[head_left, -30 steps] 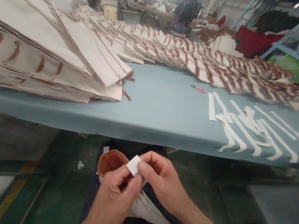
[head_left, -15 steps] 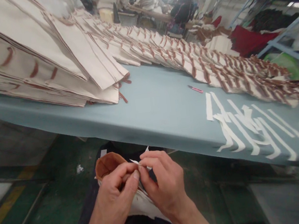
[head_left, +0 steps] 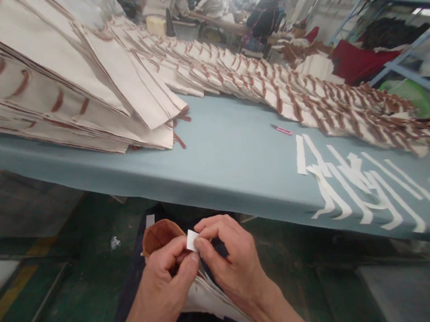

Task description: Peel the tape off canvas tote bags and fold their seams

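A small white tab (head_left: 191, 239), like a short piece of tape or paper, is pinched between thumb and fingers of my right hand (head_left: 233, 259). Beside it, my left hand (head_left: 164, 276) is closed, thumb against fingers, on the edge of a cream fabric piece (head_left: 203, 297) with a brown lining (head_left: 161, 234). This piece lies over my lap, largely covered by my hands. My fingertips nearly meet at the tab, and the exact spot under the left thumb is hidden.
A blue-covered table (head_left: 217, 150) crosses in front of me. Stacked cream cloth pieces (head_left: 143, 96) with brown trim line its left and back. Pink thread snips (head_left: 282, 129) lie near several white strips (head_left: 344, 181), some hanging over the edge. A person (head_left: 265, 14) is in the background.
The white tab has turned from nearly edge-on to showing its flat face between my fingertips. My right hand has shifted slightly left.
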The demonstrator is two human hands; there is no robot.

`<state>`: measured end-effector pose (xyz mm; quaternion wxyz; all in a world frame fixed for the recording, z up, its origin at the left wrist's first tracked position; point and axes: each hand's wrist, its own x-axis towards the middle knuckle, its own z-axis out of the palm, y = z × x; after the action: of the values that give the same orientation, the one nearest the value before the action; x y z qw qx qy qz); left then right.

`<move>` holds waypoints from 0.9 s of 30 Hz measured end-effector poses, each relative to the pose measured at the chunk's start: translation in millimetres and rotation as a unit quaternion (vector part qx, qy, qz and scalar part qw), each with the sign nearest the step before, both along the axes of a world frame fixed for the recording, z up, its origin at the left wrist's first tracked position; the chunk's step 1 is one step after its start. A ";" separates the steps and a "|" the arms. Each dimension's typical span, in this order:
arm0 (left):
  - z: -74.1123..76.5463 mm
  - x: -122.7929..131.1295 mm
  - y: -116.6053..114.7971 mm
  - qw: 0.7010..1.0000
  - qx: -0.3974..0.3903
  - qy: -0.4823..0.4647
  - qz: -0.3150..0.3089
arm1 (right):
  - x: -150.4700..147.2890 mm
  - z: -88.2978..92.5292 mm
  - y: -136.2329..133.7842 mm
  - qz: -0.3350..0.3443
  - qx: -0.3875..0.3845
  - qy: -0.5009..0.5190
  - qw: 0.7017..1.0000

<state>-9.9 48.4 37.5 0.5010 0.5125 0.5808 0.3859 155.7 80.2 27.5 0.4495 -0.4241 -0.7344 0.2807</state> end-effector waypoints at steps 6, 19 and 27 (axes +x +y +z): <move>9.6 -0.6 3.0 0.999 0.036 0.008 -0.018 | 5.1 7.1 1.3 0.034 -0.137 -0.017 0.990; -26.7 -20.0 -17.4 0.985 -0.093 -0.144 -0.003 | 3.0 -4.9 1.9 -0.039 -0.209 0.058 0.976; -31.0 -32.2 -11.8 0.984 -0.124 -0.116 0.057 | 15.2 -21.1 -16.5 0.094 -0.418 0.124 0.895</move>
<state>-42.2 36.6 6.6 0.6021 0.3640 0.5902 0.3958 170.9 63.7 6.4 0.2894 -0.4634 -0.5241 0.6533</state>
